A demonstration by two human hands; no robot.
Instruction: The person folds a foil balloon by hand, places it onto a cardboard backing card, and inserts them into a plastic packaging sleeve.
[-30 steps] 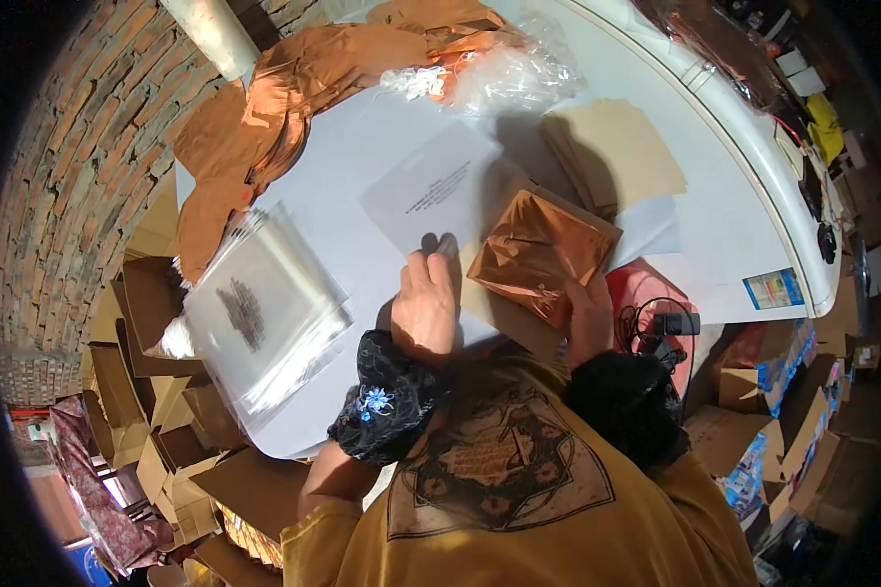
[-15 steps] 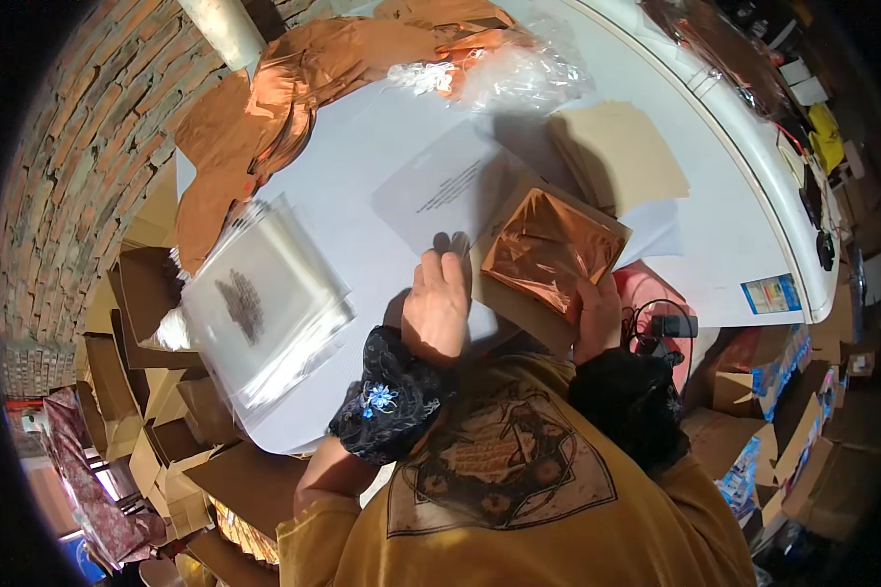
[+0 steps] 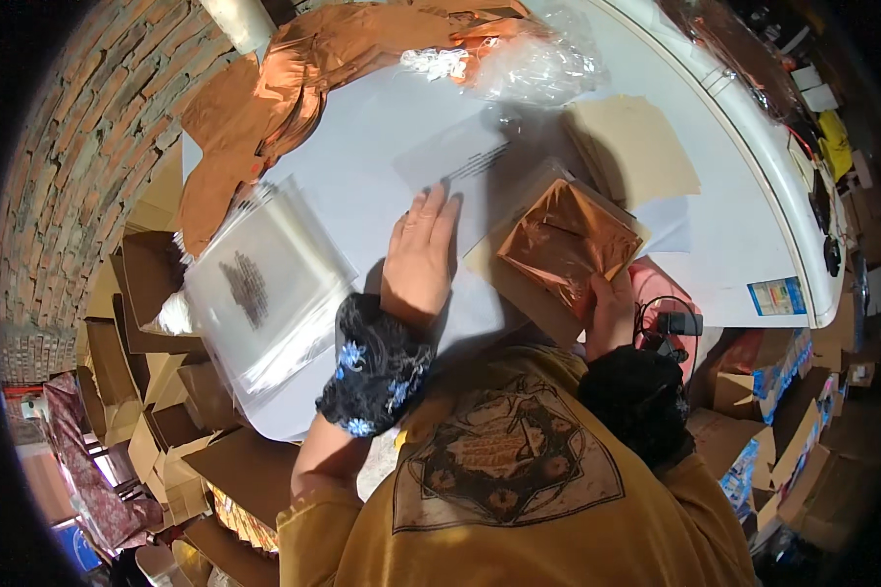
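Note:
My left hand [image 3: 419, 256] lies palm down with fingers stretched forward. Its fingertips are at the near edge of a clear plastic bag [image 3: 439, 161] with dark printed lines, flat on the white table [image 3: 362, 132]. To the right, my right hand [image 3: 612, 308] grips the near corner of a square copper-coloured foil packet [image 3: 568, 240], thumb on top. Tan card [image 3: 519, 293] shows beneath the foil; fingers under it are hidden. Left of my left hand is a stack of clear plastic bags [image 3: 274, 284].
Copper foil sheets [image 3: 235, 127] and crumpled clear plastic [image 3: 543, 64] lie along the far side. Beige cards [image 3: 641, 147] rest at right, with a pink item [image 3: 671, 284] and black device [image 3: 677, 323] nearer. Cardboard boxes [image 3: 181, 426] crowd the left; a brick wall [image 3: 98, 127] stands behind.
My left hand has moved forward and its fingers have straightened out over the table. The foil packet in my right hand has shifted only slightly within the view.

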